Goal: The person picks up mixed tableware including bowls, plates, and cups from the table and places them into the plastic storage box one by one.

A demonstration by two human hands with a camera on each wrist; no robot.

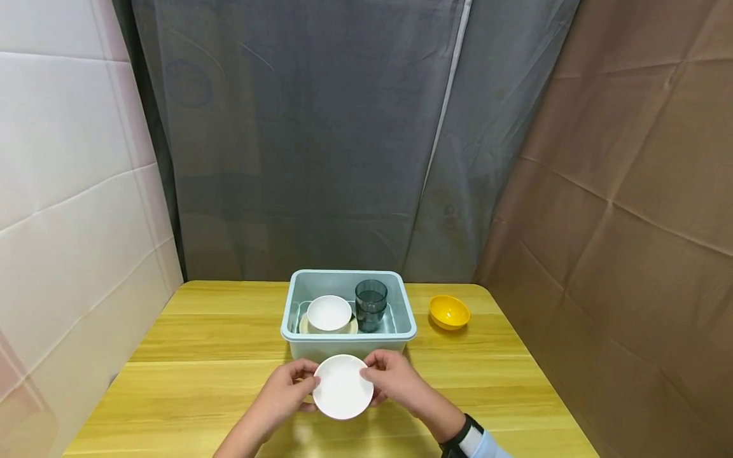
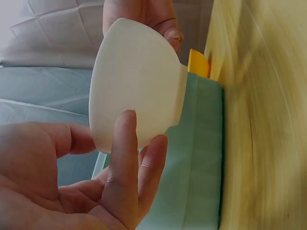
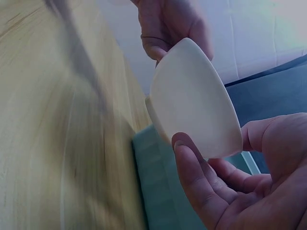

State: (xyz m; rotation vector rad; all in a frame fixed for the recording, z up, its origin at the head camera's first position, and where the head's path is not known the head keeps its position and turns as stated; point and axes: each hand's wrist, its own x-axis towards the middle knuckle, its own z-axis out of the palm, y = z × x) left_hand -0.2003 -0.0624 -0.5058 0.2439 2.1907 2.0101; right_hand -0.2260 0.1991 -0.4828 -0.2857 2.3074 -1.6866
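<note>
A small white bowl (image 1: 343, 387) is held up in front of the pale blue tub, its inside turned toward the head camera. My left hand (image 1: 286, 385) pinches its left side, thumb at the rim and fingers against the outer wall. On the opposite side, my right hand (image 1: 397, 378) grips the bowl the same way. Both wrist views show the bowl's smooth outside (image 2: 136, 81) and its foot ring, raised off the table. Inside the tub (image 1: 349, 338), another white bowl (image 1: 329, 312) sits over a cream-coloured dish (image 1: 303, 325), beside dark translucent cups (image 1: 371, 299) that look stacked.
A yellow bowl (image 1: 449, 312) stands on the wooden table (image 1: 217, 356), to the right of the tub. Grey cloth (image 1: 309, 140) hangs behind the table, with a white sheet (image 1: 74, 159) at the left and a brown one (image 1: 630, 191) at the right.
</note>
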